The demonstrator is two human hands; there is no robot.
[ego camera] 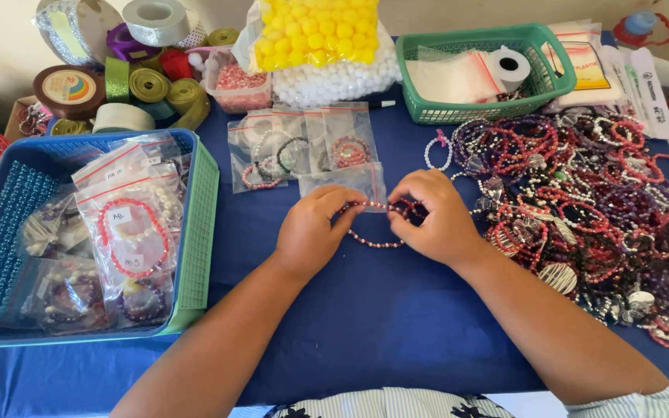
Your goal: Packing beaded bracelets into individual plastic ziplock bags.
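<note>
While both hands meet at the middle of the blue surface (365, 325), the step in hand looks like handling one beaded bracelet (377, 224) just beside a small clear bag (350, 179), and it goes best with the loop kept taut between the two grips.

Well off to the left of the left grip sits a blue tray (9, 178) nested in a green one (203, 224), filled with bagged bracelets (129, 232); it is worth keeping that side undisturbed. Beyond it, further from the person, lie ribbon rolls (152, 85).

The left hand (311, 232) is closed narrowly, thumb and fingertips pinching the pink and white strand at its left end. The bracelet runs from that pinch across to the right hand (435, 220), with a slack arc sagging onto the cloth towards the person. The right grip is likewise tight on the strand, fingers curled over it; exactly how the beads sit under those fingers I cannot tell.

A light, even pinch seems wise, since elastic beadwork probably rolls or snaps back if pulled unevenly. Just beyond both grips lie more small bags with bracelets (296, 151).

To the right of the right grip, nearly touching its knuckles, spreads a big heap of loose bracelets (598, 201); keeping the held strand clear of it should avoid snagging. A green basket (420, 54) stands further back.
</note>
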